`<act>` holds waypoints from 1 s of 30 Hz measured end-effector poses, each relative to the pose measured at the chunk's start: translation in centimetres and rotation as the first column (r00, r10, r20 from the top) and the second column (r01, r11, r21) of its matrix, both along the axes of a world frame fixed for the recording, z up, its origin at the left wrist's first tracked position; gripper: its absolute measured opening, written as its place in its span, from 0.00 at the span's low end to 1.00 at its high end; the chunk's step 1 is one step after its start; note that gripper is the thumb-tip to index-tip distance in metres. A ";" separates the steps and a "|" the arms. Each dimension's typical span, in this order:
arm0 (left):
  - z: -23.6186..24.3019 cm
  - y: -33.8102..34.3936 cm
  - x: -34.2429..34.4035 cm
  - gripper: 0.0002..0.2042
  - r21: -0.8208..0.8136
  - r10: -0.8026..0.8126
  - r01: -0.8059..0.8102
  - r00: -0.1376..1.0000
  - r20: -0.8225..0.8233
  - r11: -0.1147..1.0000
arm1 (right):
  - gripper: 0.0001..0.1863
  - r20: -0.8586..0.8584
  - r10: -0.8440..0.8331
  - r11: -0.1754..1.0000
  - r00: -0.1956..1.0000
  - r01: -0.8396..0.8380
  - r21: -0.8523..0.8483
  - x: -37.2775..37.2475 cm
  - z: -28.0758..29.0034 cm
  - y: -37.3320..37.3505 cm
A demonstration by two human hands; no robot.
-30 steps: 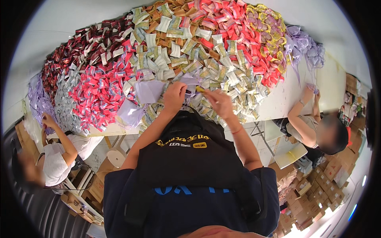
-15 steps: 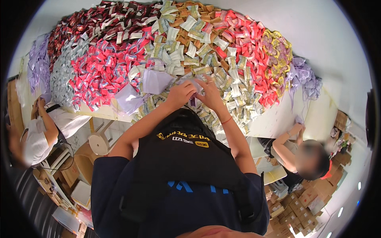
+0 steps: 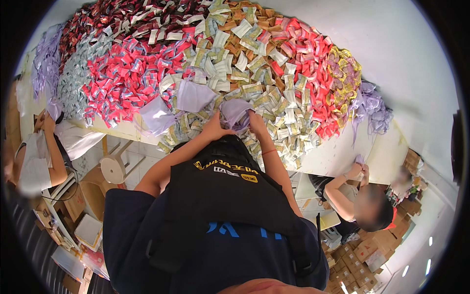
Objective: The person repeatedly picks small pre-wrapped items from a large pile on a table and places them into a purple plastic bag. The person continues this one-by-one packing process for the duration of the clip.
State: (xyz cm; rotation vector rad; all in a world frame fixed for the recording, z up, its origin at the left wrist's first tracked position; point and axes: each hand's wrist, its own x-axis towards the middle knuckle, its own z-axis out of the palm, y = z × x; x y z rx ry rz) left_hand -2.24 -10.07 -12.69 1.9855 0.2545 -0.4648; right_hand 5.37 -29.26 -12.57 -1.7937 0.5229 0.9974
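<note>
A lilac fabric drawstring pouch (image 3: 236, 109) is spread between my two hands, its mouth facing me. My left hand (image 3: 215, 129) grips its left edge, with the thumb stretched along the near side. My right hand (image 3: 256, 123) is closed on its right edge; some fingertips are hidden behind the cloth. Two more lilac pouches lie just to the left: a flat one (image 3: 194, 96) and a shinier one (image 3: 157, 115) nearer the table edge. Under and around my hands are pale gold-green sachets (image 3: 289, 110).
Piles cover the table: pink-and-blue sachets (image 3: 120, 78), dark red packets (image 3: 142, 22), red packets (image 3: 313, 54), yellow-edged packets (image 3: 344, 68) and lilac pouches (image 3: 373, 110). Seated co-workers handle lilac cloth at left (image 3: 36, 161) and right (image 3: 347, 196). A round stool (image 3: 113, 169) stands by the left edge.
My hands have moved apart, and the pouch, bunched between my fingertips before, is now spread wider. The view has shifted slightly. The other two lilac pouches stay where they lay.
</note>
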 end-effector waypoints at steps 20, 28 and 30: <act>7.0 2.6 1.0 0.21 -0.537 0.593 -0.836 0.489 -0.640 0.111 | 0.11 -0.339 -0.771 0.270 0.540 0.758 0.594 -3.1 10.4 0.5; 5.5 5.2 1.5 0.20 -0.568 0.139 -0.780 0.552 -0.822 -0.261 | 0.18 -0.343 -0.639 0.371 0.689 0.666 0.647 -5.2 8.7 -2.1; 6.4 4.3 2.7 0.18 -0.586 0.116 -0.797 0.575 -0.810 -0.147 | 0.19 -0.090 -0.643 0.520 0.761 0.520 0.678 -5.0 10.7 -2.4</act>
